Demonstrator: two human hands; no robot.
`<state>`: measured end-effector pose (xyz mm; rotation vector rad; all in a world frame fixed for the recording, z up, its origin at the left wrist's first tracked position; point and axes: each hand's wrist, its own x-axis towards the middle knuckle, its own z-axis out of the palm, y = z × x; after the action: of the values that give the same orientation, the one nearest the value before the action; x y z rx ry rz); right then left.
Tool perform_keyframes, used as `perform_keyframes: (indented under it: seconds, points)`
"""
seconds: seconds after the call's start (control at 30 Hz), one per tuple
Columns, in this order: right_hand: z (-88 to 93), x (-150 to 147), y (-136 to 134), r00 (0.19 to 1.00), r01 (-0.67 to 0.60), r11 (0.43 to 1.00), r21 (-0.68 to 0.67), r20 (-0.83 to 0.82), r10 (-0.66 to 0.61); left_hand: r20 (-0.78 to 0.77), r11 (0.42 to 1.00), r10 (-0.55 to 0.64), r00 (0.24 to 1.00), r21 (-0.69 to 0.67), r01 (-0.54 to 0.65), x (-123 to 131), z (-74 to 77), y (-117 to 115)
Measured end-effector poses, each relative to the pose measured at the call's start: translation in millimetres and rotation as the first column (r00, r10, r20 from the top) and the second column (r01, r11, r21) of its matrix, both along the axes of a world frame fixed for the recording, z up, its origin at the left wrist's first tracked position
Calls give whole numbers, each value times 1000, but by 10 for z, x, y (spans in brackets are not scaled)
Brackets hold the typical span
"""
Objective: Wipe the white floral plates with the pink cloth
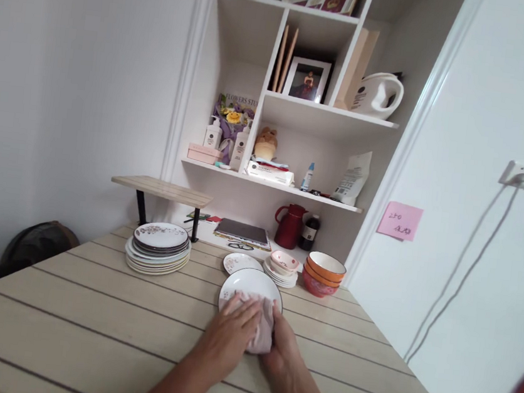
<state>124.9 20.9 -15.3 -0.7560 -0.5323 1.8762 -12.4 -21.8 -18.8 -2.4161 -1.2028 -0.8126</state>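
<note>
Nearest the camera, the left hand [229, 331] lay over the cloth [265, 328], its fingers stretched out and slightly parted, pressing down rather than pinching, as far as could be seen. The right hand [282, 343] closed on the plate [252, 281] at its right side, the thumb up along the rim; how its other fingers were set underneath could not be told. Between the 2 hands the cloth hung soft and limp, bunched beneath the left fingers and spilling over the near edge toward the right palm. It looked light and yielding, likely to fold wherever it was pushed, and easiest to take flat under the fingertips.

The plate sat under the left fingers and just inside the right thumb, its white face showing beyond the fingertips. It was probably glazed ceramic — stiff, moderately light, slick on the face and apt to chip. The dark rim seemed the surest hold, thumb above and fingers below, well clear of the smooth middle.

Just past the left fingertips lay a patterned plate [241, 262]; beyond the right fingers stood small dishes [280, 278] and, farther right, stacked bowls [324, 272]. Well left of the fingers rose a plate stack [158, 251] — heavier as a pile, and best gripped low with 2 hands.
</note>
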Motion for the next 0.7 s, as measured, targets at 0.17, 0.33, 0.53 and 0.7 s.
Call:
perform_keyframes:
  seconds: [0.17,0.33,0.53,0.7]
  points:
    - [88,-109,-157,996,-26,990,138,92,13,49,990,139,989,-2,-139,-54,-57,67]
    - [62,-136,-149,993,-23,989,144,122,5,176,913,396,901,32,-407,-118,-144,171]
    - [-35,-43,16,991,115,993,-16,77,-114,142,912,402,905,24,-409,-109,-158,162]
    - [-23,-12,21,996,82,997,-3,44,-82,70,969,246,967,-13,-245,-78,-121,97]
